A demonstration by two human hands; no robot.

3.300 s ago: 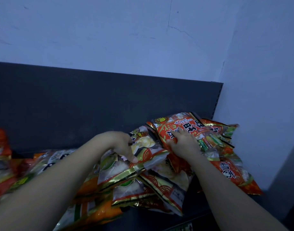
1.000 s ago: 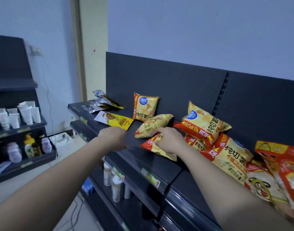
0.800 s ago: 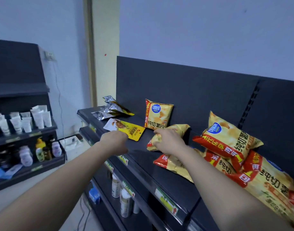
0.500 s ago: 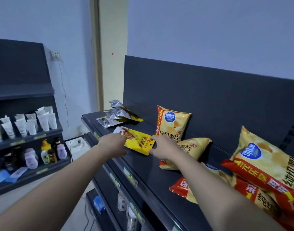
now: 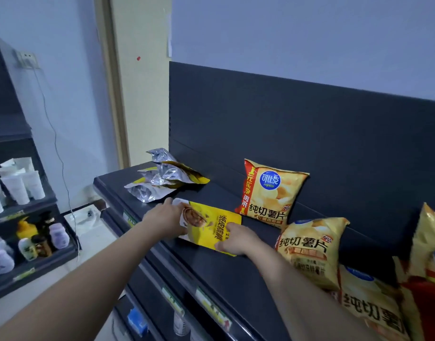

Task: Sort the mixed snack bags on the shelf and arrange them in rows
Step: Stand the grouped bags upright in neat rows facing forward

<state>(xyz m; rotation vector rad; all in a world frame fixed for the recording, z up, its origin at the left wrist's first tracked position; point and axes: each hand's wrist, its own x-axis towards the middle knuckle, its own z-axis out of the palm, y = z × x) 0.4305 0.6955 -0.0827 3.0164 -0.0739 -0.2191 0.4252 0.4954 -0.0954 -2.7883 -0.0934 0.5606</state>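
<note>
A flat yellow snack pouch (image 5: 210,226) lies near the front edge of the dark shelf (image 5: 236,269). My left hand (image 5: 166,219) grips its left end and my right hand (image 5: 237,241) grips its right end. Behind it, several silver and yellow pouches (image 5: 162,179) lie in a loose pile at the shelf's left end. A yellow chip bag (image 5: 270,193) stands upright against the back panel. More chip bags of the same kind (image 5: 310,249) lean and lie to the right, running out of view.
The dark back panel (image 5: 310,124) rises behind the bags. Lower shelves (image 5: 174,306) with price tags and bottles sit below the front edge. A second rack (image 5: 21,217) with white tubes and small bottles stands to the left across the floor.
My view swung left from the red bag pile to the shelf's left end. Both hands moved left past the chip bags, reached the yellow pouch and took hold of its two ends.
</note>
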